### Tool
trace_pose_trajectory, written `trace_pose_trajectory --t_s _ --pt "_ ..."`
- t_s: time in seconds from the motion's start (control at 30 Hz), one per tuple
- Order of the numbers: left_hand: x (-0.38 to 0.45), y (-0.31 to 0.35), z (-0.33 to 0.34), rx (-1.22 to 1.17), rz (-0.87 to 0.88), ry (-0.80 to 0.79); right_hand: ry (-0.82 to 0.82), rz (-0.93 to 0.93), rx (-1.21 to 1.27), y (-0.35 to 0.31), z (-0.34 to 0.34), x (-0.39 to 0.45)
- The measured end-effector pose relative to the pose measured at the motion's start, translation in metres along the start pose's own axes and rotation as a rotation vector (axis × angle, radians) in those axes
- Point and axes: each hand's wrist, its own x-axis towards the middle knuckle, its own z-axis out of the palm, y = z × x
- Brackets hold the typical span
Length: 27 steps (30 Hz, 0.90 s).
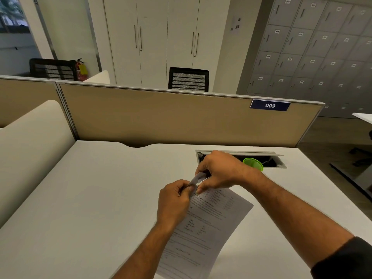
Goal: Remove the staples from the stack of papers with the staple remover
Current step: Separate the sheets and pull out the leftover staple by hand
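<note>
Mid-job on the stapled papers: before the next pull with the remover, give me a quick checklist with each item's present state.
1. Staple remover in grip: ok, the right hand is curled round it.
2. Corner of the stack of papers held: ok, the left hand pinches it.
3. Remover tip at that corner: ok, it points between the two hands.
4. Tip hooked under a staple: cannot tell, fingers hide it.
5. Stack supported: ok, its lower part lies on the desk.
6. Staples left: cannot tell.
</note>
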Motion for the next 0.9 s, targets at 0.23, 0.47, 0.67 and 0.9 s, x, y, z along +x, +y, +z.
trace_pose_trajectory --t_s 0.23,0.47,0.67,0.9 --pt "0.0003 -0.002 0.001 -0.013 -0.008 -0.004 -0.012 0.001 0.018 0.0 0.0015 0.0006" --pt "-0.0002 -0.0038 0.0016 -0.026 0.001 -0.01 0.003 0.02 0.05 0.001 0.0039 -0.0004" --pt "0.0 -0.0066 0.0031 -0.02 0.013 -0.01 0.01 0.034 0.094 0.0016 0.0056 -0.0025" --pt "-0.0001 -0.0082 0.0043 -0.017 0.021 0.0 0.008 0.025 0.094 0.004 0.0078 -0.0057"
